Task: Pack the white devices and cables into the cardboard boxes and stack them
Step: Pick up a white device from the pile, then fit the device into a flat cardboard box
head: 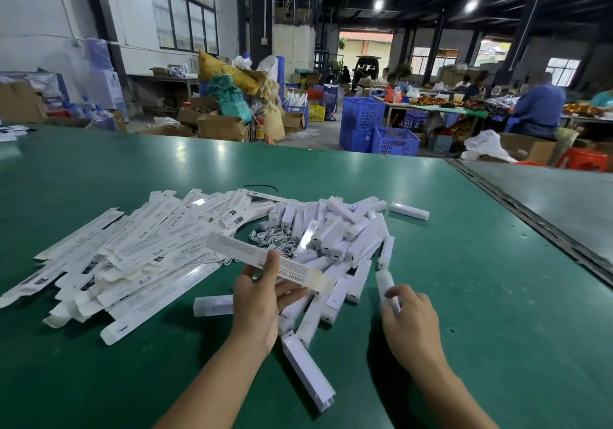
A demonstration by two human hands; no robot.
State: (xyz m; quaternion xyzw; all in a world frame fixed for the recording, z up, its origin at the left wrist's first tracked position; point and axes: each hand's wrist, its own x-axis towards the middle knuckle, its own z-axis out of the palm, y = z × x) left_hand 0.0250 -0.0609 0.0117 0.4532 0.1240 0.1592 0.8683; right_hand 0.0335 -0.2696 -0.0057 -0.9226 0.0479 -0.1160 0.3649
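Note:
My left hand (260, 299) holds a long flat white printed box (242, 251) above the table, thumb on top and fingers beneath. My right hand (408, 319) grips one white bar-shaped device (384, 281) at the right edge of the pile. A heap of white devices (338, 239) lies in the middle of the green table (464, 296). Coiled white cables (272, 234) sit among them, partly buried. A spread of flat white boxes (132, 256) covers the left side. One device in a clear wrap (306, 370) lies between my forearms.
A black cable tie (260, 187) lies beyond the pile. A metal seam (530, 219) runs along the table's right side. Past the far edge are blue crates (393, 140), cardboard cartons (222, 126) and seated people at other tables.

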